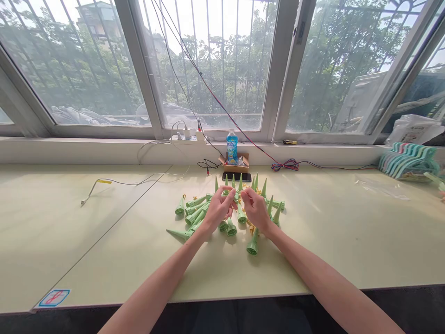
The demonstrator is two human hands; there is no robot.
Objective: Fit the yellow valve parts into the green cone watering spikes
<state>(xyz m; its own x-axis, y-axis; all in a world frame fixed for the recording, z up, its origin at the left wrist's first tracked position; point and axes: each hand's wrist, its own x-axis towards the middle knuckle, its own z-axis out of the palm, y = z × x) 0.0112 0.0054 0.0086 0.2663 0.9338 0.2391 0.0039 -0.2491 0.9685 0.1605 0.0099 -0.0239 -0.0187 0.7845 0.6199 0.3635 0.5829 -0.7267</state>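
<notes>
My left hand (219, 206) is closed in a pinch above the middle of a group of green plastic spikes. A green plastic spike (237, 195), mostly hidden by the fingers, shows at its fingertips. Close beside it on the right, my right hand (256, 209) has its fingers curled together; whatever they pinch is too small to make out. Hollow cone-shaped spikes (194, 215) lie to the left, and one spike (253, 243) lies below my right hand. Several others, such as this spike (263, 188), stand point up behind. Small yellow pieces (251, 226) sit among them.
Behind the spikes lie a dark phone (236, 177) and a small cardboard box (237, 168) by a blue bottle (232, 147). Cables (285, 164) run along the back of the table (333, 241). Green hangers (406, 161) are stacked at far right, near a plastic bag (382, 189).
</notes>
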